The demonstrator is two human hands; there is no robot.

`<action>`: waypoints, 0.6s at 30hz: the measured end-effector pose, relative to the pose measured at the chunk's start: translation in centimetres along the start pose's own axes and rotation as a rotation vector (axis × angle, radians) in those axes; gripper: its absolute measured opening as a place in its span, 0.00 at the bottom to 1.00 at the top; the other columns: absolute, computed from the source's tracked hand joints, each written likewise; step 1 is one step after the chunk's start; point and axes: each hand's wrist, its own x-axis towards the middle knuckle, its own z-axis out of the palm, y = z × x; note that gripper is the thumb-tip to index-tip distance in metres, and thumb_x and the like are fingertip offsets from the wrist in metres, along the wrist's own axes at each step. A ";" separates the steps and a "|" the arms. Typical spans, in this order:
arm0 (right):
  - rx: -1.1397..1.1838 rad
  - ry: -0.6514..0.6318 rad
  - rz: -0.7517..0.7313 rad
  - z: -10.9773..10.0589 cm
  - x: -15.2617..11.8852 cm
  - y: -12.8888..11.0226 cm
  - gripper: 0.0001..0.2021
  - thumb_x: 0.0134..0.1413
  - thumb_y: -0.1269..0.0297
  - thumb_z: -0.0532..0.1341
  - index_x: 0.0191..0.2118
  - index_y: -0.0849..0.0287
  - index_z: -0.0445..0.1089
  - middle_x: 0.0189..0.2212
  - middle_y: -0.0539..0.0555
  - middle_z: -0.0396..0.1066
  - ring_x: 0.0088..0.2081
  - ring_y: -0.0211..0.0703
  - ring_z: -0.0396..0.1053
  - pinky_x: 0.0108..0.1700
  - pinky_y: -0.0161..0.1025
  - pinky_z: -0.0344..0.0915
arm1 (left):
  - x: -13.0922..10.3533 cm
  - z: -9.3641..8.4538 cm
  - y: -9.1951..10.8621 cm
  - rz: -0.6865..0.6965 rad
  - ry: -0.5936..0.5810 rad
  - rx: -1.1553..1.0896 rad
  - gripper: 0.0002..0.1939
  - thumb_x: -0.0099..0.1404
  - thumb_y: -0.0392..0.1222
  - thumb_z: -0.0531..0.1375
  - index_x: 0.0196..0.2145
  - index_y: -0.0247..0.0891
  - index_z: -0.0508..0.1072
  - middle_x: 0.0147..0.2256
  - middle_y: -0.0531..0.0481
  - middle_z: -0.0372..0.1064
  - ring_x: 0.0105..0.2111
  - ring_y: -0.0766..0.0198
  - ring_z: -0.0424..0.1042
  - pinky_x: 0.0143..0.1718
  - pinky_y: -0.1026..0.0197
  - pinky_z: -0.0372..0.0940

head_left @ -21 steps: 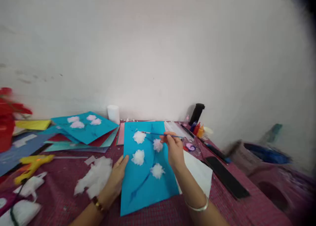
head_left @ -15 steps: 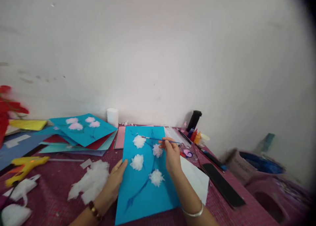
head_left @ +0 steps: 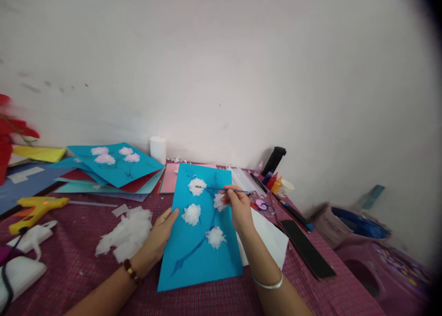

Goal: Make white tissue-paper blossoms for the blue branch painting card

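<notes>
A blue sheet [head_left: 200, 256] with a painted dark branch and several white cotton tufts lies on the maroon tablecloth [head_left: 76, 270] in front of me. My right hand [head_left: 238, 207] grips a thin paintbrush [head_left: 221, 189], whose tip touches the top tuft [head_left: 196, 186]. My left hand [head_left: 160, 235] lies flat on the cloth, fingers pressing the sheet's left edge. A loose heap of white cotton [head_left: 126, 233] sits just left of that hand.
Stacked coloured sheets [head_left: 113, 166] lie at the back left, a white cup [head_left: 158, 149] by the wall. A yellow glue gun [head_left: 34, 207] is at far left. Paint bottles [head_left: 272, 180], a black flask [head_left: 274, 159] and a black strip [head_left: 305, 249] stand right, beside white paper [head_left: 272, 240].
The view has shifted slightly. The brush tip has moved down onto the top cotton tuft. My left hand stays on the sheet's left edge.
</notes>
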 end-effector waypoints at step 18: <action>-0.230 0.024 -0.226 -1.2 -0.8 -1.1 0.08 0.54 0.60 0.59 0.35 0.58 0.71 0.29 0.53 0.75 0.27 0.39 0.70 0.30 0.37 0.65 | -0.5 0.4 0.3 -0.030 -0.012 0.036 0.12 0.65 0.39 0.58 0.46 0.37 0.73 0.38 0.44 0.78 0.30 0.62 0.77 0.28 0.66 0.72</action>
